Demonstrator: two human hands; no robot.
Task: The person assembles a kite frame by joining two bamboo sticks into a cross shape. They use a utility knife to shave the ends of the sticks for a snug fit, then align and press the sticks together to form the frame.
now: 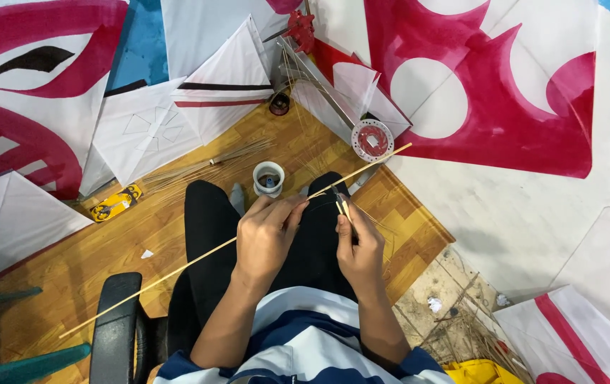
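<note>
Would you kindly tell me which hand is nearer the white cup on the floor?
Left. The left hand is just below the white cup; the right hand sits farther right.

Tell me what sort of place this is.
Probably a kite-making workshop: big white and red paper kites cover the floor, a bundle of thin sticks lies nearby, and both hands work a long bamboo stick.

Sat with both forearms bare and reaching forward over the lap, elbows bent and drawn in close to the body. Left hand [268, 235] raised, back turned upward, fingers curled inward with thumb and fingertips pinched together at the front. Right hand [359, 245] just beside it, near but not touching, knuckles up, fingers closed in a light fist-like pinch. Wrists roughly level, angled slightly toward each other.
</note>
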